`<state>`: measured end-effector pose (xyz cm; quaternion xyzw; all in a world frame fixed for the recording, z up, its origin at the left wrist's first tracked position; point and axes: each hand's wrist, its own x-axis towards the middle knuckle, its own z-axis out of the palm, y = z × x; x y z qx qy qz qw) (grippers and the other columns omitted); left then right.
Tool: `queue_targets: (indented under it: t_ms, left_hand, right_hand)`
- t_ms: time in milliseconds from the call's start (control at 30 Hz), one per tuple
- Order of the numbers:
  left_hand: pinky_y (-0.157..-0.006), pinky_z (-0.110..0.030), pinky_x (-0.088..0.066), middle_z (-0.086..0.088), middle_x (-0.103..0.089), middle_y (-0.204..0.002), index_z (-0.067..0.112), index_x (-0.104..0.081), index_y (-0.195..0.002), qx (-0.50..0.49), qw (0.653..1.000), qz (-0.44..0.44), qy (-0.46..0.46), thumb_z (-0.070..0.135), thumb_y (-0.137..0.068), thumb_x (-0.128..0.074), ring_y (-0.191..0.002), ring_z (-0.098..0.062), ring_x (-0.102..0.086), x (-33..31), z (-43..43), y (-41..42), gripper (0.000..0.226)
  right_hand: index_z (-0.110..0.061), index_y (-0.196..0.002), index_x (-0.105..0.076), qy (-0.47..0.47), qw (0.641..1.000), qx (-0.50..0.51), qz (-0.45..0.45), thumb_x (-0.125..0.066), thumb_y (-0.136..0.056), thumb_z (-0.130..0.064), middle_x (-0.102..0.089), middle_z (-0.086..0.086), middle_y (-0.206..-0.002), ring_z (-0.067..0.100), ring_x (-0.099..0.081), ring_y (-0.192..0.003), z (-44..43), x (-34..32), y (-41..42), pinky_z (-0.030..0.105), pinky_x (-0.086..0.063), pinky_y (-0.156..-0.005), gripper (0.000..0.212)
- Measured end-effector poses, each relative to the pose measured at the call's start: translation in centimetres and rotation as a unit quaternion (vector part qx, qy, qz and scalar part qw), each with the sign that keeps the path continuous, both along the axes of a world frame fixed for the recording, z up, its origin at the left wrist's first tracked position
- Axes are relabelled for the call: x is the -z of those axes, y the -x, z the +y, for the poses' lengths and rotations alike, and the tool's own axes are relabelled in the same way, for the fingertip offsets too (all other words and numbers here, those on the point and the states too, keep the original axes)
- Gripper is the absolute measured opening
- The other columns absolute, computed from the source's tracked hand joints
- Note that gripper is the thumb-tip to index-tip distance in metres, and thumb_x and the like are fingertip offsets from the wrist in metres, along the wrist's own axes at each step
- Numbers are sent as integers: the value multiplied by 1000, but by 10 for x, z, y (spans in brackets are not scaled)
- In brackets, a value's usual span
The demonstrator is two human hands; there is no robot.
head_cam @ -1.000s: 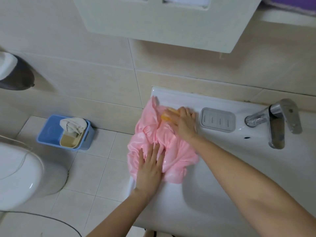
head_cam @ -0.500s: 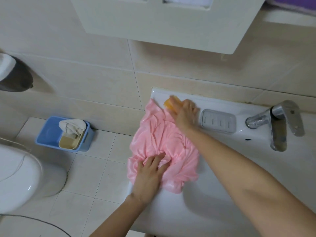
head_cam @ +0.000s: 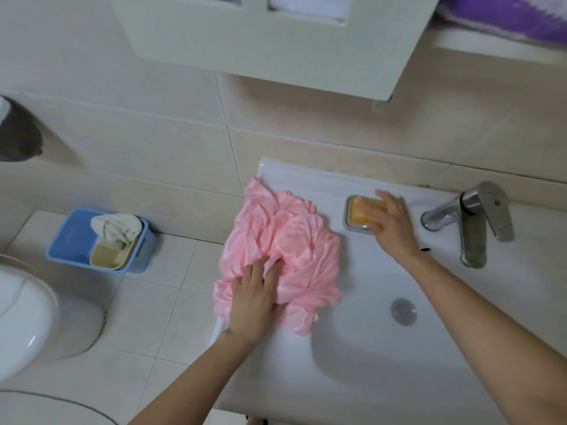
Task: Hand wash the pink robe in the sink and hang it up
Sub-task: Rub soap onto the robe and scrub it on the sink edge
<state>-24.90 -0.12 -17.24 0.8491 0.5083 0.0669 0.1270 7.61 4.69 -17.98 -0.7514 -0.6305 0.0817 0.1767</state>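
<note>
Gripping a fold of the pink robe [head_cam: 294, 240], our left grip [head_cam: 250, 302] bears down with fingers curled into the cloth. The robe is glossy and bunched in deep creases on the left rim of the sink [head_cam: 368, 348]. Its near part spills into the basin and its left edge hangs over the side. Our right grip [head_cam: 394, 223] lies on the orange soap [head_cam: 357, 214] in the grey soap dish [head_cam: 347, 222], near the faucet [head_cam: 472, 225]; we cannot tell whether it clasps the bar. Half a second ago that grip held the soap at the robe's far edge and the dish stood empty.
</note>
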Motion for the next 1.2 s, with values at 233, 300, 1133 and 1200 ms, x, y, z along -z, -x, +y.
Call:
queue_targets:
  t_ms: [233, 300, 1133, 1200]
  left_hand:
    - [-100, -56, -33, -26, -28, -145, 17, -39, -136, -139, 978, -147, -56, 66, -75, -53, -128, -42, -34, -12, -9, 2, 80]
    - [-97, -59, -37, -35, -32, -141, 7, -29, -137, -214, 964, -159, -13, 75, -74, -45, -126, -50, -38, -8, -6, -2, 94]
    - [-78, -39, -43, -9, -58, -100, 14, -57, -98, -38, 994, -75, -63, 60, -79, -54, -96, -33, -56, -1, -19, 1, 50]
    - [-71, -34, -39, -10, -52, -91, 7, -50, -97, -80, 993, -86, -12, 47, -65, -62, -82, -32, -53, -1, -10, 4, 53]
  right_hand:
    - [-17, -137, -48, 16, 841, 334, 427, -61, -89, -38, -51, 11, -135, 29, -50, -121, -58, -11, 134, 35, -42, -97, 53]
    - [-17, -137, -45, 134, 716, 389, 564, -64, -80, -55, -53, 9, -133, 28, -54, -117, -53, -7, 165, 36, -46, -93, 72]
    - [-24, -140, -39, 297, 890, 42, 343, -74, -74, -21, -53, 1, -132, 20, -54, -119, 57, -44, 185, 25, -44, -91, 75]
    - [-20, -122, -59, 291, 883, 55, 365, -80, -68, -32, -62, 2, -121, 19, -59, -111, 28, -62, 177, 28, -48, -90, 59]
